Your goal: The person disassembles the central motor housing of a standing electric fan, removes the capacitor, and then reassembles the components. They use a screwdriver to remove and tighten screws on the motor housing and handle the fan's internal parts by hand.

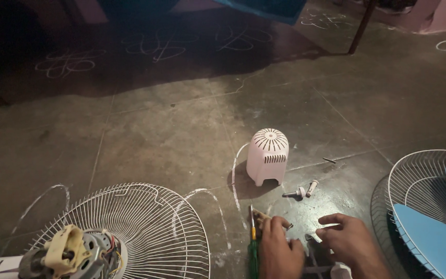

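Observation:
My left hand (279, 250) rests low on the concrete floor with fingers curled beside a green-and-yellow screwdriver (253, 243), pinching a small part I cannot make out. My right hand (351, 243) lies next to it, fingers bent over dark and white pieces (322, 261) at the bottom edge. A white vented motor cover (268, 155) stands upright on the floor beyond my hands. Two small white knobs with screws (301, 190) lie between the cover and my hands.
A fan motor with exposed windings (73, 253) sits in a white wire guard (145, 232) at lower left. Another wire guard (419, 191) with blue fan blades (429, 237) lies at right. Chalk patterns mark the floor; a table leg (361, 26) stands far back.

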